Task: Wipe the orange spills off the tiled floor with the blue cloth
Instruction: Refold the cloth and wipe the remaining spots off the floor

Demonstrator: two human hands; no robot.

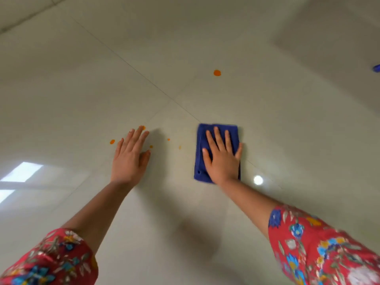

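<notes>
A folded blue cloth [205, 140] lies flat on the pale tiled floor [82, 89]. My right hand [223, 157] presses on it with straight, spread fingers. My left hand [129, 157] rests flat on the floor to the left, fingers straight. A large orange spot [217, 73] sits farther away, above the cloth. Small orange spots lie around my left hand: one to its left [112, 141], one at its fingertips [143, 127], and three small ones between the hands [168, 139], [151, 146], [179, 147].
Thin tile joints cross near the cloth's far left corner [185, 109]. A blue object [376, 68] pokes in at the right edge. Window light [22, 171] and a lamp glare [258, 179] reflect off the glossy floor.
</notes>
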